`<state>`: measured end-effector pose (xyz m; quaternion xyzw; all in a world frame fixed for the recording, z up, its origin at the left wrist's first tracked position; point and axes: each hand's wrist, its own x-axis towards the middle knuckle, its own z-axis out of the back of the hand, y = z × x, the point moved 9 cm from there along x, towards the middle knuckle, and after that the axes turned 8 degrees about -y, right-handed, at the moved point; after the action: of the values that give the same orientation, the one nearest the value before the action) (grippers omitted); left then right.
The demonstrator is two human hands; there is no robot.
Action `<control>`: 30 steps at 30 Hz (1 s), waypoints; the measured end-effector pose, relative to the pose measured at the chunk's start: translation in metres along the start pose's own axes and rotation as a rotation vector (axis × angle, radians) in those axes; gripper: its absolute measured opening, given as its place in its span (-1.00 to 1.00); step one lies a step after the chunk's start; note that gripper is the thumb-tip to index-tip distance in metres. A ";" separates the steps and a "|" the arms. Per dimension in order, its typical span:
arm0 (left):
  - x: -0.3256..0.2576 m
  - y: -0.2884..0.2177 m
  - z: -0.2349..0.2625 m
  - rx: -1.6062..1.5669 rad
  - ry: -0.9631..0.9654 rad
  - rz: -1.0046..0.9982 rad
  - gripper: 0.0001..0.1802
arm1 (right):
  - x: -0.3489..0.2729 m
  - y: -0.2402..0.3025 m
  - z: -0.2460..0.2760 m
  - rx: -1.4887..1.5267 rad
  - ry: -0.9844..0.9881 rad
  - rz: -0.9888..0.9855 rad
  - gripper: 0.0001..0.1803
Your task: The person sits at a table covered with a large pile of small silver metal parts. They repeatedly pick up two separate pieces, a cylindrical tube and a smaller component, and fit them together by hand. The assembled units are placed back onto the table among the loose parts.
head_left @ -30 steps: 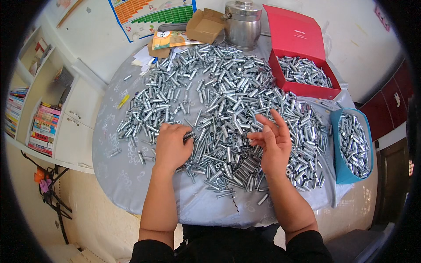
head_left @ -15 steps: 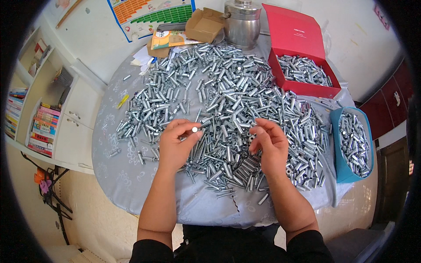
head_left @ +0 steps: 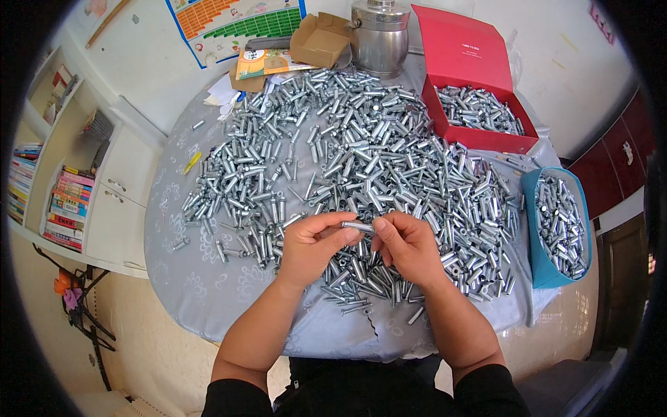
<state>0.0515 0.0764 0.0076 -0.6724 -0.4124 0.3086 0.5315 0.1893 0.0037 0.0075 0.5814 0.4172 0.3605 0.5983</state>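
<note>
My left hand (head_left: 306, 251) is closed in a pinch on a shiny metal sleeve (head_left: 357, 226), a short silvery tube lying level between my hands. The thumb and forefinger of my right hand (head_left: 415, 251) press together at the tube's right end; whether another small part is between them is hidden. Below and around both hands spreads a large heap of loose metal sleeves and bolts (head_left: 389, 167), silvery and lying every which way. A few bolts (head_left: 354, 306) lie at the heap's near edge.
The heap covers much of a round table with a grey cloth (head_left: 187, 292). An open red box (head_left: 479, 139) and a teal bin (head_left: 549, 271), both full of metal parts, stand to the right. At the back are a steel pot (head_left: 380, 42) and a cardboard box (head_left: 319, 40).
My hands have come together from apart over the heap. The left moved right and nearer, its metal piece turning from end-on to sideways; the right moved left and met its end.
</note>
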 end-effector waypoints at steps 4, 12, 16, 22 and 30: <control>-0.001 0.004 0.002 0.062 -0.009 0.035 -0.78 | 0.000 0.000 0.002 -0.050 0.002 -0.038 -0.66; 0.001 0.010 0.004 -0.008 0.041 0.122 -0.78 | 0.002 -0.001 -0.001 0.054 0.029 -0.030 -0.84; 0.005 0.010 0.009 -0.040 -0.015 0.119 -0.80 | 0.002 0.005 -0.005 0.171 0.024 0.184 -0.81; 0.003 0.009 0.007 -0.039 0.006 0.082 -0.80 | 0.000 -0.007 -0.003 0.060 0.056 -0.041 -0.80; 0.006 0.010 0.009 -0.048 -0.004 0.060 -0.81 | 0.001 0.002 0.000 0.107 -0.052 0.045 -0.80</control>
<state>0.0490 0.0844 -0.0040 -0.6965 -0.4004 0.3156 0.5050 0.1900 0.0044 0.0091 0.6313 0.4069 0.3357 0.5686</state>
